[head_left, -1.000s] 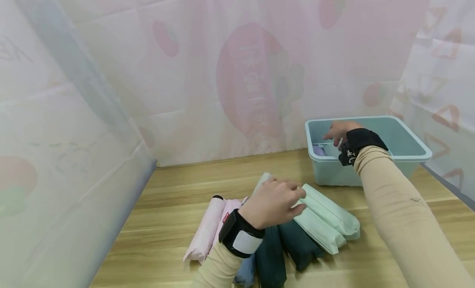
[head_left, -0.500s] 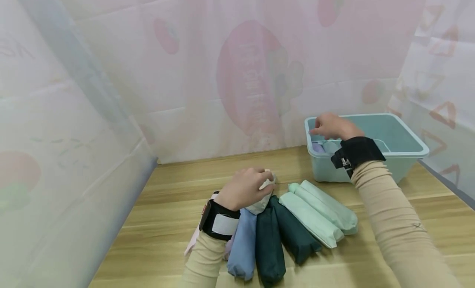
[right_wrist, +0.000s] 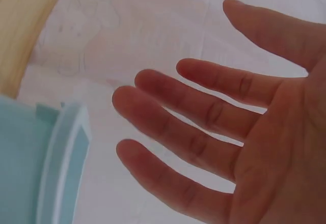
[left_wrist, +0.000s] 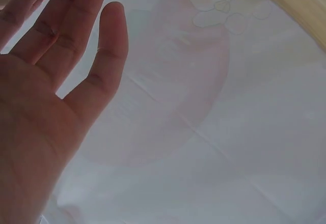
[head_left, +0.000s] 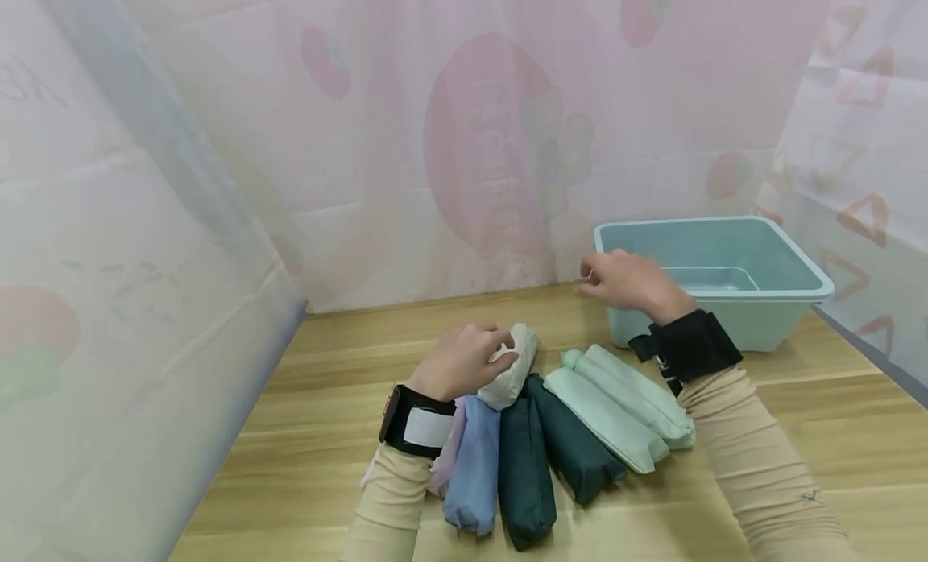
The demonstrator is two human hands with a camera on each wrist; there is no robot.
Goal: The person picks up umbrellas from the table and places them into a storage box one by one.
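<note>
Wooden surface [head_left: 797, 433] carries a row of folded umbrellas in the lower centre of the head view. The left hand [head_left: 464, 361] rests on the white umbrella [head_left: 513, 365], fingers bent over its top; the left wrist view shows straight fingers, so I cannot tell if it grips. Beside it lie the blue umbrella [head_left: 474, 465], two dark green umbrellas [head_left: 551, 465] and two mint umbrellas [head_left: 623, 409]. The right hand [head_left: 627, 284] hangs released and holds nothing, just in front of the left rim of the blue bin [head_left: 783, 260] at centre right.
</note>
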